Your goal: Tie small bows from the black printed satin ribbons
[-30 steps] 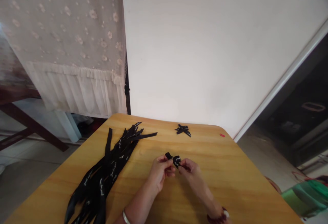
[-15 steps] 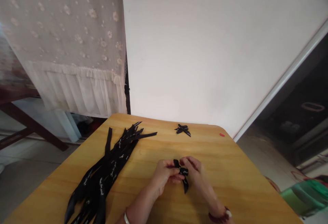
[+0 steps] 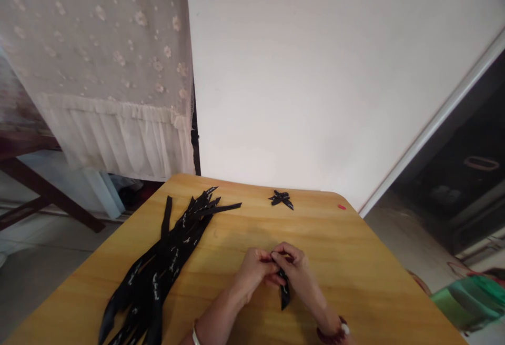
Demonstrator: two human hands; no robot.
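From my end, the left forearm [image 3: 221, 309] and right forearm [image 3: 319, 305] come in low and angle toward each other. The left hand [image 3: 255, 270] and right hand [image 3: 294, 267] meet above the table [image 3: 351, 276], thumbs and fingers of both pinched on a black ribbon [image 3: 284, 293] whose slanted tail hangs between them. I can't read its pale marks. Left of the hands, I see a long ribbon pile [image 3: 173, 255] bearing white script, too small to make out. Farther back lie a tied bow [image 3: 281, 199] with illegible white marks and, to its right, a small red piece [image 3: 341, 207].
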